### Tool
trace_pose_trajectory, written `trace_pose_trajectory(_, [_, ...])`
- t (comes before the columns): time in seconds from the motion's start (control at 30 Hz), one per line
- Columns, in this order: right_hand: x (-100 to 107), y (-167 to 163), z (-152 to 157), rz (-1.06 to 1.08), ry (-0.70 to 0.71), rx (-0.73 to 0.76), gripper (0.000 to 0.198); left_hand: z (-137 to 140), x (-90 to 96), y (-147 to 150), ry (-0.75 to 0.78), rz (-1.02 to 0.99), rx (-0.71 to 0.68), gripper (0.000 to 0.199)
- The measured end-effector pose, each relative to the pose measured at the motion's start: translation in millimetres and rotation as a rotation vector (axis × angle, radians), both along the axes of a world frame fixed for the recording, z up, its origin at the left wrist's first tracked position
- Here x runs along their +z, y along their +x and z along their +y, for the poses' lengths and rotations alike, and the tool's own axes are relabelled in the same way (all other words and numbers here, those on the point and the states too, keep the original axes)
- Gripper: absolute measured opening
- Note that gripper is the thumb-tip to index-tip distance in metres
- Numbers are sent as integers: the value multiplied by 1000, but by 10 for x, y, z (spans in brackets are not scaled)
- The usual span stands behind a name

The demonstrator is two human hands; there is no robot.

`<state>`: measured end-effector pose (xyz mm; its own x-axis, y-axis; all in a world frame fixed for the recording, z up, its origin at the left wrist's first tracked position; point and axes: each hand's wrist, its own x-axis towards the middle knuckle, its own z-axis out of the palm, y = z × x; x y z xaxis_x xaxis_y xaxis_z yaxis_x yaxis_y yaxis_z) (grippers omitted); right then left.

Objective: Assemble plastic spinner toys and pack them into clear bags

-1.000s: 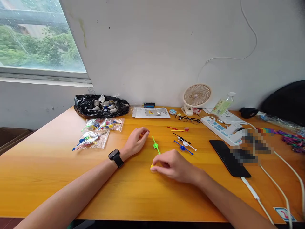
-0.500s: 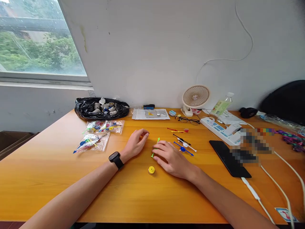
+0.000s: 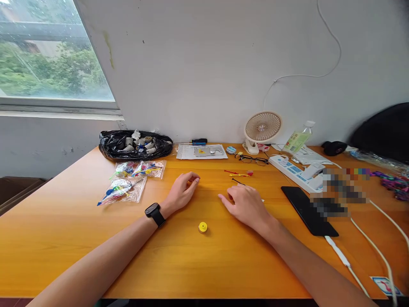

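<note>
My left hand (image 3: 182, 190), with a black watch (image 3: 154, 212) on its wrist, rests on its side on the wooden table. Its fingers are loosely curved, apart from the thumb, and hold nothing. My right hand (image 3: 247, 204) is palm down over the spot where the blue and white arrow-shaped plastic pieces lay, covering most of them. Its thumb sticks out to the left; the other fingertips are hidden, and so is anything under them. A black arrow piece (image 3: 238, 182) pokes out beyond the knuckles. Between my forearms stands a small round yellow piece (image 3: 203, 227). The green arrow piece is out of sight.
Red and yellow arrow pieces (image 3: 238, 174) lie behind my right hand. Clear bags (image 3: 123, 190) of colourful parts and a black plastic bag (image 3: 111, 147) are at left. A fan (image 3: 262, 128), glasses (image 3: 254, 160), power strip (image 3: 295, 174) and black phone (image 3: 308, 211) are at right.
My right hand has moved right, from the green arrow piece's spot to over the blue and white pieces. The green piece no longer shows. My left hand has stayed put.
</note>
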<state>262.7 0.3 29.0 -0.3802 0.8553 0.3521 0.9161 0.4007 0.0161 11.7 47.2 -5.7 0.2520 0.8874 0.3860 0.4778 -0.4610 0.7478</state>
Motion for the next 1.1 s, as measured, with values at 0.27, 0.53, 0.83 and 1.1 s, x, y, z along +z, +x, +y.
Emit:
trace_pose_trajectory(0.27, [12,-226,-217,265,-175,673,22,-1,-17,10,29,9,5,24])
trace_pose_trajectory(0.53, [-229,-273,-104,389,-295,579,17,-7,-1,27,27,22,12,23])
trace_pose_trajectory(0.83, [-130,44,219,558,-40,260,15,-10,-6,-1,36,22,-13,23])
trace_pose_trajectory(1.1, [-201,693,680,334,-110,-53,36,-180,139,62,188,228,-373,30])
